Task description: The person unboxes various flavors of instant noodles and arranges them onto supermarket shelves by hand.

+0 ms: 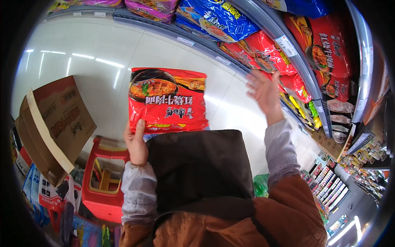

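Note:
Pinched at one corner, a red multipack of instant noodles (168,102) hangs from my left hand (136,143) in front of my body. It bears a picture of a noodle bowl and Chinese writing, upside down from my side. My right hand (262,89), slightly blurred, is stretched out to the right with its fingers apart, and I see nothing held in it. Its fingertips are close to red noodle packs (268,57) stacked on the lower shelf; whether they touch cannot be told.
A grey metal shelf rail (285,46) with price tags curves along the right. Blue noodle packs (216,21) and purple packs (151,10) lie farther along. To my left stand an opened cardboard box (68,114) and red plastic stools (101,203). Glossy floor tiles (86,43) reflect lights.

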`<act>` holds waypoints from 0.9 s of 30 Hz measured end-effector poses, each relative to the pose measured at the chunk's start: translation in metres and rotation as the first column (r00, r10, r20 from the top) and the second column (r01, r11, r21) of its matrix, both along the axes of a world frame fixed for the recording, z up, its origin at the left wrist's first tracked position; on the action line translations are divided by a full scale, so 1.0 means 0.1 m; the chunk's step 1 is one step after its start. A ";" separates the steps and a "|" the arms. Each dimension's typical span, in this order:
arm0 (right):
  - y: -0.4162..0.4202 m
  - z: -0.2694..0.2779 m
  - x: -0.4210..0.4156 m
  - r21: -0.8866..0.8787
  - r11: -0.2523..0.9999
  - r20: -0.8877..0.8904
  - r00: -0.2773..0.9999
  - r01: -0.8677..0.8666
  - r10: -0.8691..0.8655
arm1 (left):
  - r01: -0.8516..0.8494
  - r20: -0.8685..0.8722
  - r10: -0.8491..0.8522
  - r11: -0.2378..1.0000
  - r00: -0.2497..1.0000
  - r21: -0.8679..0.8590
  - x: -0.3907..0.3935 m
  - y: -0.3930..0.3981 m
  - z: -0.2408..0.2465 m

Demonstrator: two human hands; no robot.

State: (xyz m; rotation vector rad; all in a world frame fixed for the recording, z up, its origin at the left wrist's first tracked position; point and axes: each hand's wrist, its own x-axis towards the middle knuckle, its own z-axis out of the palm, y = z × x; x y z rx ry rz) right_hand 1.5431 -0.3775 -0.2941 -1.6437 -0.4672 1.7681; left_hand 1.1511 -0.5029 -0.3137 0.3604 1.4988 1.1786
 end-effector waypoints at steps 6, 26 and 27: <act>0.56 -0.29 0.52 0.087 0.934 -0.121 0.935 0.346 -0.335 | 0.144 -0.294 -0.102 0.982 0.950 0.123 -0.24 0.18 -0.05; 2.18 -1.48 1.48 0.361 0.871 -0.258 0.933 0.333 -0.250 | -0.158 -0.247 0.184 0.980 0.951 0.122 -0.20 -0.55 0.17; 2.26 -1.57 1.58 0.320 0.894 -0.298 0.929 0.314 -0.220 | -0.176 -0.221 0.197 0.978 0.955 0.111 -0.18 -0.56 0.17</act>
